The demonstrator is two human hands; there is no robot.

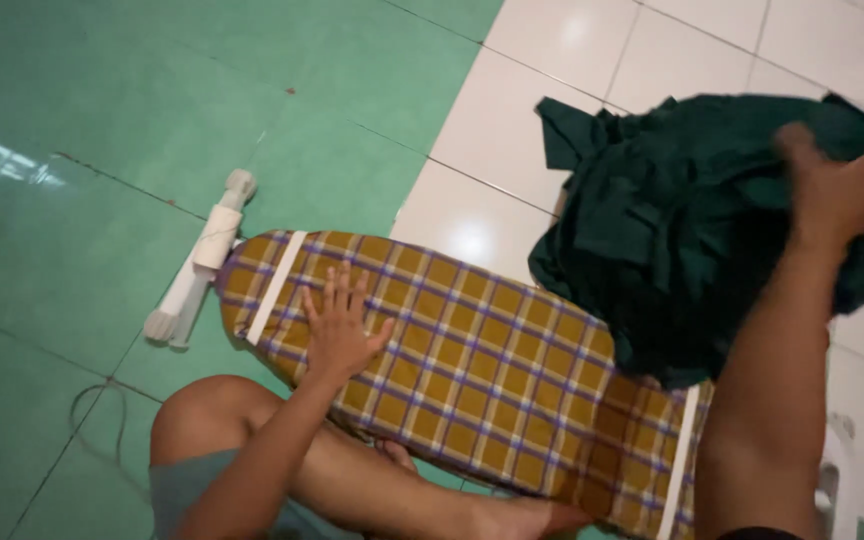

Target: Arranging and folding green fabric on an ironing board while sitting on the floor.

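Note:
A low ironing board [492, 370] with a yellow and purple plaid cover lies across the floor in front of my folded legs. My left hand [340, 322] rests flat on its narrow end, fingers spread, holding nothing. My right hand [842, 190] is raised at the upper right and grips a bunched dark green garment [672, 220]. The cloth hangs down to the wide end of the board.
A white plastic piece [202, 262], the board's leg or stand, sticks out past the narrow end onto green floor tiles [152, 100]. White tiles [572, 60] lie beyond the board. A thin cord [92, 410] curls by my knee. A white object [837, 480] sits at the lower right.

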